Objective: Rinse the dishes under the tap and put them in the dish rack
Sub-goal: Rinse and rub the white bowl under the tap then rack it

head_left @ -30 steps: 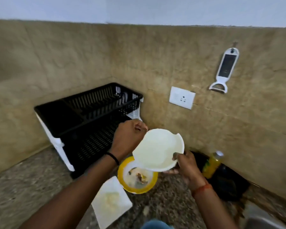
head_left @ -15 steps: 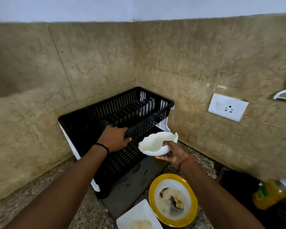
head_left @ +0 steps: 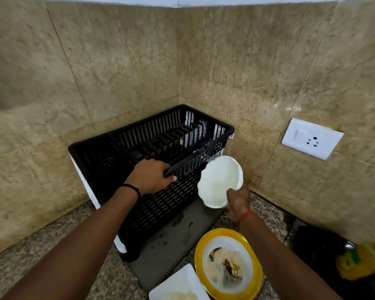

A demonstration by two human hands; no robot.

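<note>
Dish rack stands in the far corner of the counter, and our left hand curls round its near rim. Our right hand holds a white bowl by its lower edge, tilted, just right of the rack. Nearer us lie a yellow plate with food scraps and a white plate. On the right wall we see a socket.

The speckled counter bears a black dish rack, grey mat, yellow-rimmed plate and white plate.
</note>
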